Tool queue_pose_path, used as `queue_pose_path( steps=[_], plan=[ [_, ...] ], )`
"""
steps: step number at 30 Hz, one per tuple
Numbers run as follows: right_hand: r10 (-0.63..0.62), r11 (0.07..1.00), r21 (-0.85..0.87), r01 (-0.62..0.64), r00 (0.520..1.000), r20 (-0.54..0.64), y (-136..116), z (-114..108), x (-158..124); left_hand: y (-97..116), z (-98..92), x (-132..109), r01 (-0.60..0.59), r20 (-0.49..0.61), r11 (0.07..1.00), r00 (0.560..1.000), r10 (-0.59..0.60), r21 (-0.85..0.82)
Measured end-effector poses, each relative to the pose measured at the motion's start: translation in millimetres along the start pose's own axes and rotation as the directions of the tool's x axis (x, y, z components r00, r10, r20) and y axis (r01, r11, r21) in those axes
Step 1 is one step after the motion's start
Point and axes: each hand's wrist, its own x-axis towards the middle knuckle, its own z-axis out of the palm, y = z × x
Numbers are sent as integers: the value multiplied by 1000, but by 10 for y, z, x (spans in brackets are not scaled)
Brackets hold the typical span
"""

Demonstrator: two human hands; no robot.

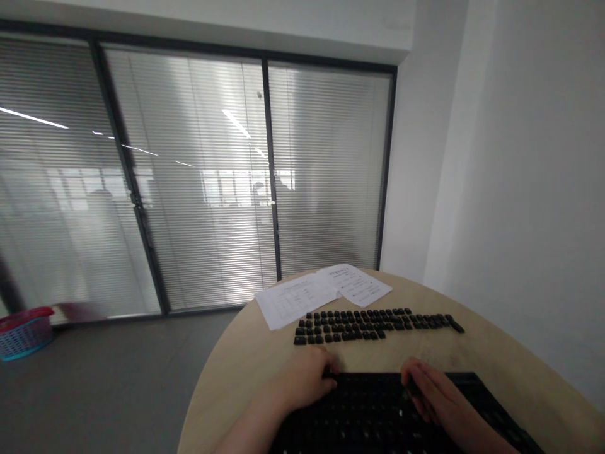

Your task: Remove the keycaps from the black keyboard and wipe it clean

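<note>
A black keyboard [354, 410] lies at the near side of the round wooden table, dark and partly cut off by the bottom of the view. My left hand [307, 376] grips its far left edge, thumb and fingers curled around the corner. Over the keyboard's right half is my right hand [432, 388], fingers pinched together. Something small and dark shows at those fingertips, but I cannot make out what it is. Beyond the keyboard, loose black keycaps [350, 326] are laid out in several rows on the tabletop.
Printed paper sheets [297, 299] lie at the far side of the table [227, 378], behind the keycaps. Glass partitions with blinds [212, 239] stand beyond it. A white wall [520, 189] rises on the right. A red and blue plastic basket [26, 334] sits on the floor at left.
</note>
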Motion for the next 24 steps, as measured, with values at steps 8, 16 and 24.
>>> queue_pose_path(
  steps=[8,16,24],
  plan=[
    [-2,1000,6,2,1000,-14,4,2,-20,-30,7,7,16,-20,999,1000,-16,44],
    [-31,999,13,31,1000,2,-52,-16,-20,-15,-24,35,32,-13,995,999,-30,98],
    [-53,999,11,53,999,-1,-287,-153,-96,57,6,140,-160,17,987,987,160,22]
  ],
)
